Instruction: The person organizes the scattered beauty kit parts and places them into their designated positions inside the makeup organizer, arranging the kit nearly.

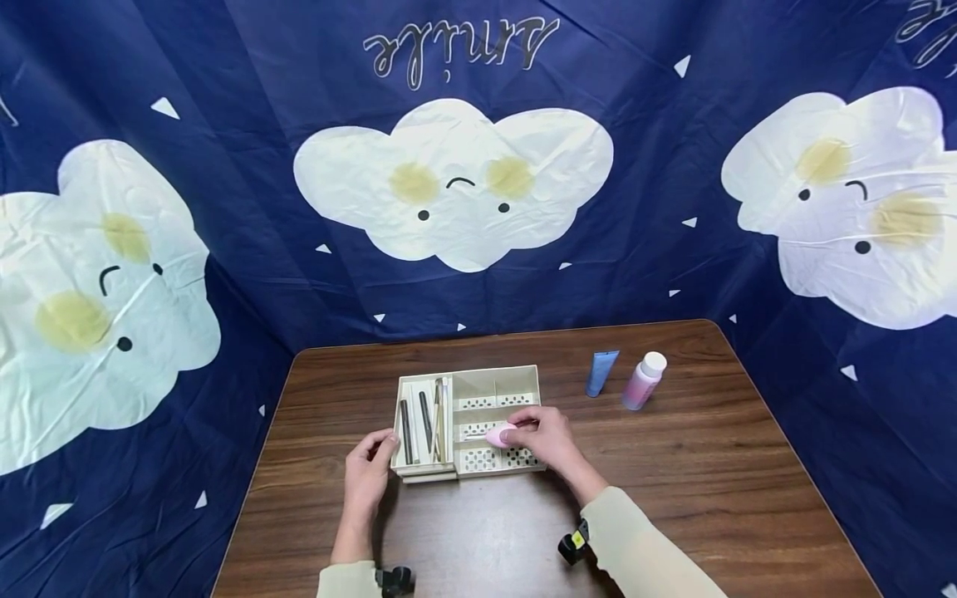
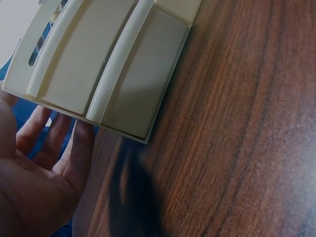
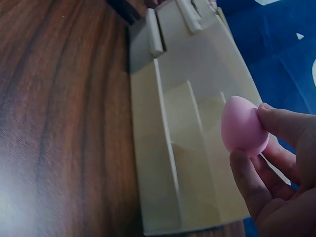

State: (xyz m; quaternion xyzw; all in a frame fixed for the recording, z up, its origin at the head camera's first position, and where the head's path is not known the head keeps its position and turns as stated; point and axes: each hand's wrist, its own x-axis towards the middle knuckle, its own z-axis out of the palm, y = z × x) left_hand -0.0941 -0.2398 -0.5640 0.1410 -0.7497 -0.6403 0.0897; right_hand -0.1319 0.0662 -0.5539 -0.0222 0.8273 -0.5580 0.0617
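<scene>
A cream organizer box [image 1: 493, 480] with several compartments stands on the table. My right hand [image 1: 552, 438] pinches a pink, egg-shaped makeup sponge [image 1: 499, 435] between thumb and fingers, above the box's right-hand compartments. In the right wrist view the sponge [image 3: 243, 126] is held over the box, its narrower end pointing up. At the box's left side, my left hand [image 1: 366, 477] holds the wall near the front corner. Its fingers [image 2: 81, 153] lie against the box's side in the left wrist view; the thumb is mostly hidden there.
Dark pens [image 1: 407, 432] and slim brushes [image 1: 439, 415] lie in the box's left section. A blue tube [image 1: 601, 372] and a pink bottle with a white cap [image 1: 645, 382] stand at the back right of the wooden table [image 1: 718, 465]. Behind hangs a blue cloud-print cloth [image 1: 247, 191].
</scene>
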